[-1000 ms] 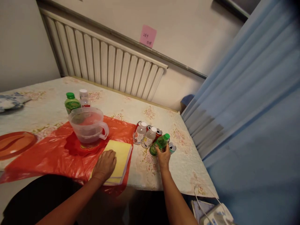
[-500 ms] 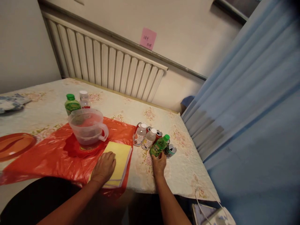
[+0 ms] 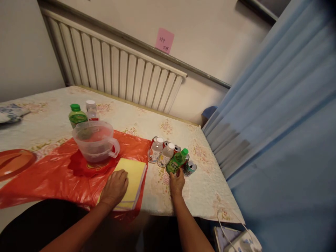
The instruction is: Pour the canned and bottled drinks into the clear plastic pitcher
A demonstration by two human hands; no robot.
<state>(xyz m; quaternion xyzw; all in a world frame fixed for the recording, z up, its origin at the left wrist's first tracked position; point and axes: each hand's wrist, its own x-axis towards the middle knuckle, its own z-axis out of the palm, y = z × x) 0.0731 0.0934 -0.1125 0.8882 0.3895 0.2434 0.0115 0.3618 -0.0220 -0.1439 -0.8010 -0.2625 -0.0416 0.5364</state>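
My right hand (image 3: 177,181) has its thumb and fingers around the lower part of a small green bottle (image 3: 176,161) with a green cap. Beside it stand two clear bottles with white caps, one (image 3: 165,156) close by and another (image 3: 155,151) further left. Several drink cans are grouped behind them, and a green can (image 3: 190,168) is just to the right. My left hand (image 3: 117,184) lies flat, palm down, on a flat yellow folded stack (image 3: 133,175), perhaps cloths. Left of that, a clear plastic jug (image 3: 93,145) stands in a red scalloped dish (image 3: 76,164).
A red plastic sheet (image 3: 55,178) lies under the dish and stack. Behind the jug are another green-capped bottle (image 3: 77,117) and a white-capped bottle (image 3: 91,111). An orange lid (image 3: 15,162) is at far left. A blue curtain (image 3: 275,122) hangs along the table's right side.
The view has shifted slightly. My right hand stays at the green bottle, and the left hand stays on the yellow stack. Nothing else has visibly moved.
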